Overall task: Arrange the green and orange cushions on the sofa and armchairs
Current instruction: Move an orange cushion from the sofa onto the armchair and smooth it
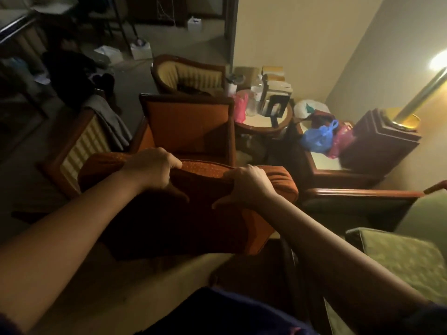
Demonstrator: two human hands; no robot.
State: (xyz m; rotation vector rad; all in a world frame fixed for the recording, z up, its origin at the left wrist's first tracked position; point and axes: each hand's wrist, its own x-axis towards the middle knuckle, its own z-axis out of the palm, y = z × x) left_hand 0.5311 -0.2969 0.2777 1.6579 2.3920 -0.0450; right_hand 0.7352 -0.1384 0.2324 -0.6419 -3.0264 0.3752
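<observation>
orange cushion (193, 209), top edge clenched in left hand (151, 166) and right hand (246, 187)

head view looks down, close over both hands (200, 175).

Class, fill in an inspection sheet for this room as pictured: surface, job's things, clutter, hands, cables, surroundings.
Surface: orange armchair, seat bare, directly ahead.
Job's things: orange cushion held upright in the air before the armchair; green cushion lying at lower right.
Clutter: round side table crowded with books, a bottle and a pink bag; blue bag on the neighbouring table.
Hands: left hand and right hand each have a grip on the cushion's top edge.
Cables: nothing seen.
Surroundings: lit floor lamp at right; striped armchair behind.
</observation>
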